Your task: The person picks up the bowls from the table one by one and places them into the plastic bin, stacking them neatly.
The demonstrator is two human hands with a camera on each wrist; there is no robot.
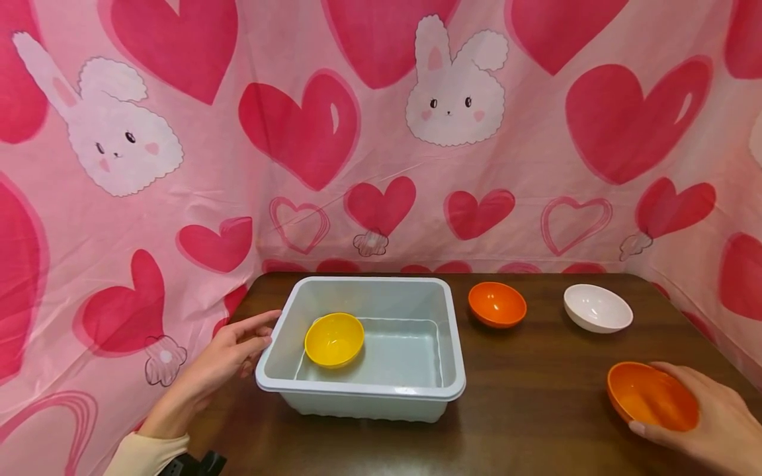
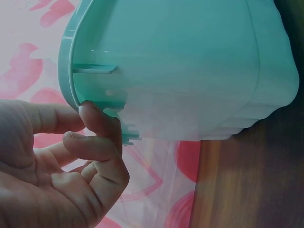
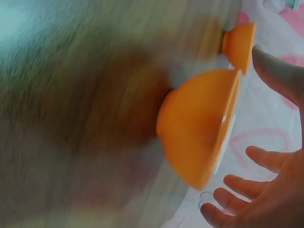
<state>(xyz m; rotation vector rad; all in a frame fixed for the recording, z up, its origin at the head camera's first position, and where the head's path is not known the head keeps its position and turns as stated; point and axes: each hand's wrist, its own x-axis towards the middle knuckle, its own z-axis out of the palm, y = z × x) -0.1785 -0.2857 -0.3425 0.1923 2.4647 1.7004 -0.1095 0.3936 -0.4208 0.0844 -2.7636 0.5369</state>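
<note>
A grey plastic tub point(image 1: 387, 396) stands on the table, with a yellow bowl point(image 1: 335, 340) inside toward its left. My left hand point(image 1: 229, 354) is at the tub's left rim; in the left wrist view, curled fingers point(image 2: 102, 126) hook under the rim, with another finger behind it. My right hand point(image 1: 708, 413) spreads around the right side of the nearer orange bowl point(image 1: 639, 390). From the right wrist, thumb and fingers show wide apart beyond that bowl's rim, and the bowl sits upright on the table.
Behind the tub's right side sits another orange bowl point(image 1: 497, 305), with a white bowl point(image 1: 597, 309) farther right. The dark wooden table point(image 1: 524, 410) ends at a pink heart-and-rabbit cloth point(image 1: 381, 158), which rises behind and along both sides.
</note>
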